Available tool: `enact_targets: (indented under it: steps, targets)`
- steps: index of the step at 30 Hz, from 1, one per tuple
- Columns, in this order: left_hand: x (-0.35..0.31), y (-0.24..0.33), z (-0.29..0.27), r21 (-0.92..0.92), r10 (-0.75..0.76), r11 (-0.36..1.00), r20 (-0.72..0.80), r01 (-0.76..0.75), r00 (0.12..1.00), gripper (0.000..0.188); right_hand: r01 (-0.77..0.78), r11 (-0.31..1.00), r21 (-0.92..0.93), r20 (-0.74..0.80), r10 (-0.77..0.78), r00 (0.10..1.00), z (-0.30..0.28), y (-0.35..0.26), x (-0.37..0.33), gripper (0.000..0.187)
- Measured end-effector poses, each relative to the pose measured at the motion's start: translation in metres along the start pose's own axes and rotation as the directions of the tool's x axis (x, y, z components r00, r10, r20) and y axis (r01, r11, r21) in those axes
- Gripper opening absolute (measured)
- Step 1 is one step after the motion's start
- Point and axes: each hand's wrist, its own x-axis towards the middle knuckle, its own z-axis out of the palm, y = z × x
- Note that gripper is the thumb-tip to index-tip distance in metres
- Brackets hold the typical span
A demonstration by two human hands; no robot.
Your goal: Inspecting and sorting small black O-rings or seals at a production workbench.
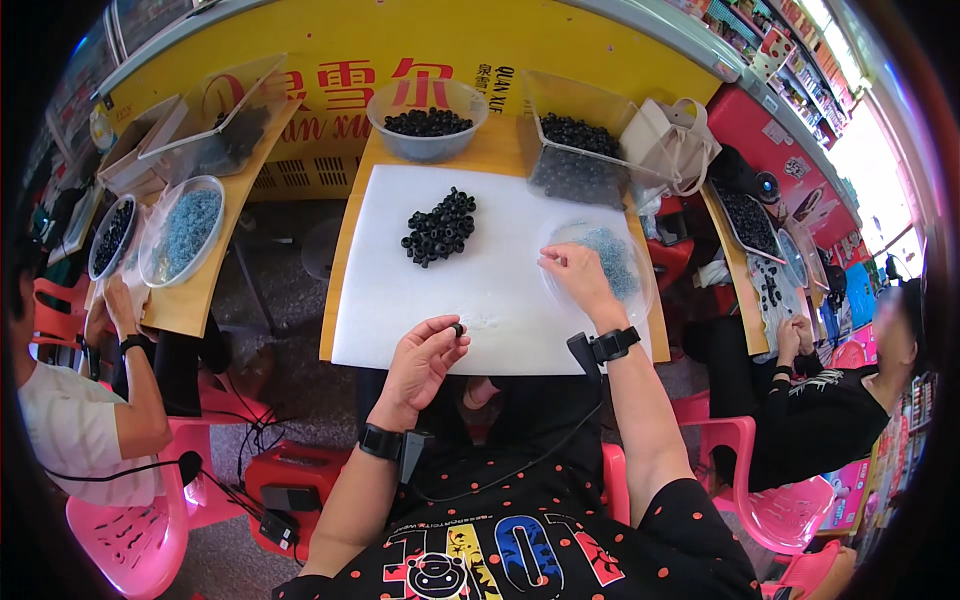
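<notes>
My left hand (424, 360) is closed in a pinch on a small round black part (458, 329), just over the near edge of a white foam sheet (385, 310). Fingers bunched together, my right hand (577, 270) hovers at the left side of a shallow round clear dish (640, 295). Many small pale-blue translucent pieces (612, 250) lie in that dish. Whether a piece is between my right fingertips is too small to tell. A loose heap of black parts (440, 230) rests on the foam sheet, beyond my left hand.
At the table's far side stand a clear bowl (425, 145) and a clear bin (575, 180), both holding black parts. A white bag (668, 145) leans beside the bin. People work at side tables left (215, 255) and right (738, 285). A cable runs from my right wrist device.
</notes>
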Motion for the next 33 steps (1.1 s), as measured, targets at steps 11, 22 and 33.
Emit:
enact_targets:
  steps: [11,22,33]
  targets:
    - [0.000,0.000,-0.001,0.010,0.003,1.000,0.014,-0.003,1.000,0.024,-0.088,0.922,0.376,-0.007,0.098,0.995,-0.003,-0.014,0.011,0.021]
    - [0.002,-0.001,-0.001,0.001,0.002,1.000,0.029,-0.002,1.000,0.024,-0.095,0.920,0.380,0.026,0.092,0.995,0.009,-0.027,0.012,0.020]
    - [0.002,-0.001,-0.004,0.000,-0.002,1.000,0.026,0.002,1.000,0.024,-0.125,0.929,0.348,0.047,0.115,0.992,0.031,-0.050,0.003,0.015]
